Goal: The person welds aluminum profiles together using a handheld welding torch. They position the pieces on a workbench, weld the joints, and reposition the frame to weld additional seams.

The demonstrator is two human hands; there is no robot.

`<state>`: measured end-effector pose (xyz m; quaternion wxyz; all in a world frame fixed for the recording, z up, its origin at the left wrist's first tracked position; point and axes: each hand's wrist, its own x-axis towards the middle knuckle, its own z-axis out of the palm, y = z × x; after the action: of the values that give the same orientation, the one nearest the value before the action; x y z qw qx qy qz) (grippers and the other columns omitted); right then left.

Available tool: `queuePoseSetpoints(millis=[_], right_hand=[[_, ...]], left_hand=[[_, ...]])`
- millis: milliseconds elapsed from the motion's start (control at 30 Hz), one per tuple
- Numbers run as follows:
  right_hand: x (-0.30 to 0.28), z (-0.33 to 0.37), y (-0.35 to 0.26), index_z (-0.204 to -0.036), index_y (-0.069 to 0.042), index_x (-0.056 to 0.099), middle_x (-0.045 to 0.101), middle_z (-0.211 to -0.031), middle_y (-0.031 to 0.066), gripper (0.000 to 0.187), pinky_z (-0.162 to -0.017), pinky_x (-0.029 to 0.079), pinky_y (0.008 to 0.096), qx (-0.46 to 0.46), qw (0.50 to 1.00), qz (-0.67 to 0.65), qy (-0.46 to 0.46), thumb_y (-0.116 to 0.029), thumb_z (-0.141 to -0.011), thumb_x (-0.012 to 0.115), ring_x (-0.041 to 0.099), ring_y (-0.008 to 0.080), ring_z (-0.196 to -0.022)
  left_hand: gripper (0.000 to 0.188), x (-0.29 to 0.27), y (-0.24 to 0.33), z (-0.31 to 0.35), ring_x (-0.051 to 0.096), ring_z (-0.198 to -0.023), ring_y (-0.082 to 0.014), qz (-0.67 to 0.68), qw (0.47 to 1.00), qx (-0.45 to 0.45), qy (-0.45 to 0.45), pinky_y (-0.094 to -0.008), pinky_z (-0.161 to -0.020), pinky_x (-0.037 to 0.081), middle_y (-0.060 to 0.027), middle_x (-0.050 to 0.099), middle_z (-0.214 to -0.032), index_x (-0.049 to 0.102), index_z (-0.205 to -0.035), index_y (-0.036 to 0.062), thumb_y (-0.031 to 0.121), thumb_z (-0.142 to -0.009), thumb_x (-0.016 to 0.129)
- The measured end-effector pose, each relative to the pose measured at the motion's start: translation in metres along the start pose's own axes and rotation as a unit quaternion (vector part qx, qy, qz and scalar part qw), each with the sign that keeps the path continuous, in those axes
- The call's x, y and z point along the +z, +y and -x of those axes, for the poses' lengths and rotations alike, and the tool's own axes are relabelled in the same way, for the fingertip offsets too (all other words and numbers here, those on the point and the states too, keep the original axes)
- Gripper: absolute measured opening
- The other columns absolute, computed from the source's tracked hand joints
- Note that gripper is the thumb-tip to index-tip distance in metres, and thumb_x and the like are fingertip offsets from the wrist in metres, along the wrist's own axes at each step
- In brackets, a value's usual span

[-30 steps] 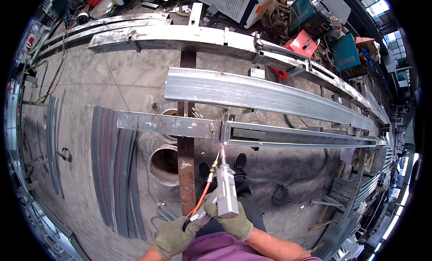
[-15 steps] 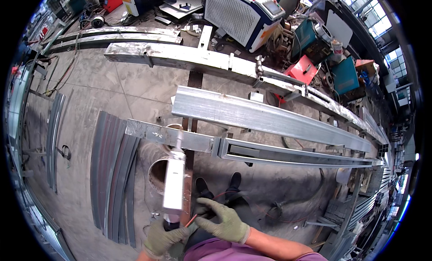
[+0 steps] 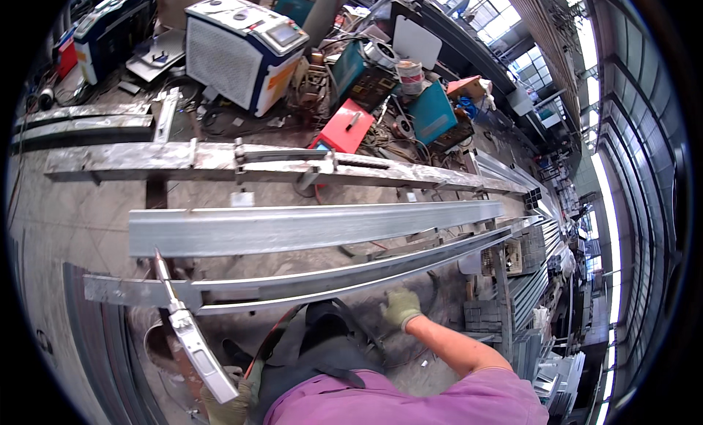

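My left hand, in an olive-green glove, is closed round the lower end of a silver-white handheld welding gun. The gun's thin nozzle slants up and left, its tip over the near end of a wide galvanized steel beam; contact cannot be made out. Beneath the nozzle passes a narrower steel channel, lying nearer to me. Well out to the right, my right hand, gloved alike, hovers near the channel's near side. Its fingers are somewhat apart and nothing shows in them.
Farther off, a long stained steel beam runs across. Behind it stand a white-and-blue machine, a red box and teal equipment. Dark metal strips lie at left beside a bucket. A hose loops by my legs.
My right hand has moved away from the gun, out to the right. The gun's nozzle now tilts left over the steel. My view has swung to the right.
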<state>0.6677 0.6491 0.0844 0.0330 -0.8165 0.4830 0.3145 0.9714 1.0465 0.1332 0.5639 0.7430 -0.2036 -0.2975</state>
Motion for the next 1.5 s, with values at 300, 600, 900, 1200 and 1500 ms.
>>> queuePoseSetpoints(millis=[300, 600, 900, 1200, 1500], right_hand=[[0.014, -0.165, 0.222, -0.112, -0.013, 0.083, 0.079, -0.12, 0.0171, 0.031, -0.098, 0.059, 0.0484, -0.168, 0.964, 0.168, -0.117, -0.028, -0.087, 0.073, 0.074, 0.0354, -0.117], [0.054, -0.177, 0.245, -0.091, -0.014, 0.086, 0.08, -0.1, 0.0212, 0.025, -0.087, 0.062, 0.0514, -0.28, 0.943, 0.136, -0.122, -0.03, -0.084, 0.068, 0.078, 0.0416, -0.098], [0.012, -0.184, 0.265, -0.096, -0.015, 0.085, 0.081, -0.104, 0.0189, 0.031, -0.089, 0.061, 0.0509, -0.295, 0.927, 0.156, -0.17, -0.04, -0.087, 0.068, 0.078, 0.0402, -0.102], [-0.09, -0.158, 0.232, -0.112, -0.011, 0.083, 0.08, -0.111, 0.021, 0.04, -0.092, 0.059, 0.0511, -0.34, 0.878, 0.155, -0.299, -0.04, -0.091, 0.065, 0.076, 0.0408, -0.106], [-0.121, -0.16, 0.186, -0.11, -0.012, 0.084, 0.08, -0.113, 0.0196, 0.033, -0.092, 0.061, 0.0496, -0.367, 0.849, 0.213, -0.315, -0.03, -0.093, 0.063, 0.077, 0.0386, -0.109]], left_hand=[[0.068, 0.226, 0.022, -0.071, 0.073, -0.109, -0.0214, -0.039, 0.995, -0.087, -0.034, -0.0347, -0.095, 0.059, -0.0093, 0.076, -0.121, 0.067, -0.141, 0.0036, 0.017, -0.079, 0.093], [0.057, 0.29, 0.048, -0.131, 0.068, -0.122, -0.039, -0.302, 0.89, -0.208, -0.272, -0.0463, -0.104, 0.055, -0.0192, 0.067, -0.132, 0.07, -0.128, 0.0041, 0.037, -0.082, 0.079], [0.051, 0.318, 0.089, -0.122, 0.072, -0.112, -0.0422, -0.332, 0.905, -0.203, -0.172, -0.0494, -0.097, 0.057, -0.0186, 0.072, -0.121, 0.07, -0.121, 0.0068, 0.038, -0.081, 0.079], [0.05, 0.304, 0.12, -0.087, 0.077, -0.088, -0.0406, -0.313, 0.919, -0.24, 0.024, -0.048, -0.08, 0.061, -0.0193, 0.076, -0.088, 0.071, -0.104, 0.008, 0.048, -0.077, 0.087], [0.05, 0.287, 0.07, -0.071, 0.077, -0.094, -0.0403, -0.255, 0.915, -0.303, 0.071, -0.0484, -0.085, 0.059, -0.0207, 0.079, -0.098, 0.077, -0.112, 0.0041, 0.042, -0.081, 0.086]])
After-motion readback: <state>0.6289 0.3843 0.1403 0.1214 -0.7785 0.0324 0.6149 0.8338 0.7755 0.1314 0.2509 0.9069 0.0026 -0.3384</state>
